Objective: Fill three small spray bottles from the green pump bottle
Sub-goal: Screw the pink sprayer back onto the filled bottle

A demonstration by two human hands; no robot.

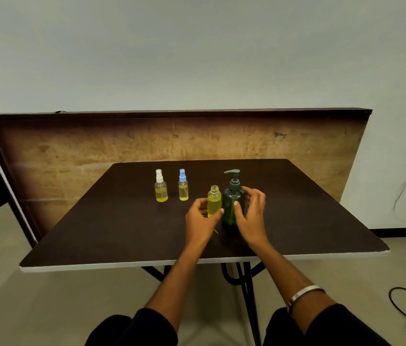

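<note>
Upright, the capless yellow-filled bottle [214, 201] sits in the gripping left hand [203, 217]; right hand [250, 216] loosely spread.

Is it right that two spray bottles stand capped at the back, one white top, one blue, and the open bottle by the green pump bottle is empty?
Not quite. The head view shows the open bottle holds yellow liquid nearly to its neck; it is not empty. The rest stands: the white-topped bottle and blue-topped bottle stand capped at the back, and the open one is beside the green pump bottle.
</note>
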